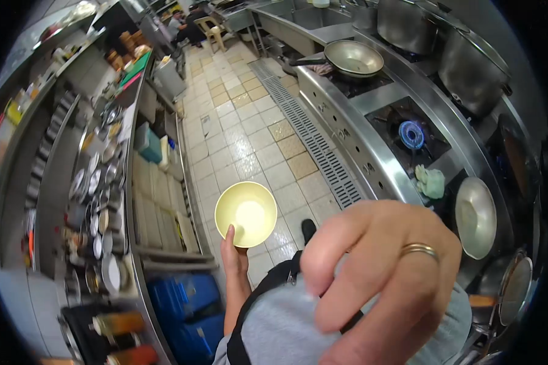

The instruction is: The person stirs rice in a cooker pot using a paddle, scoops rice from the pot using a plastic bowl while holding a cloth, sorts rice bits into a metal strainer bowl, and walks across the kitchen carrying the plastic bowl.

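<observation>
My left hand grips a pale yellow bowl by its near rim, the thumb lying over the inside. The bowl faces up towards me, and nothing clear shows inside it beyond a bright reflection. Very close to the camera is my right hand, large in view, with a ring on one finger. Its fingers are curled inward, and whatever they may hold is hidden. Beyond that hand, to the right, stands the steel stove.
A burner burns with a blue flame. Around it are a frying pan, large pots, a crumpled cloth and a shallow metal pan. A crowded counter lines the left. Floor tiles and a drain grate run between.
</observation>
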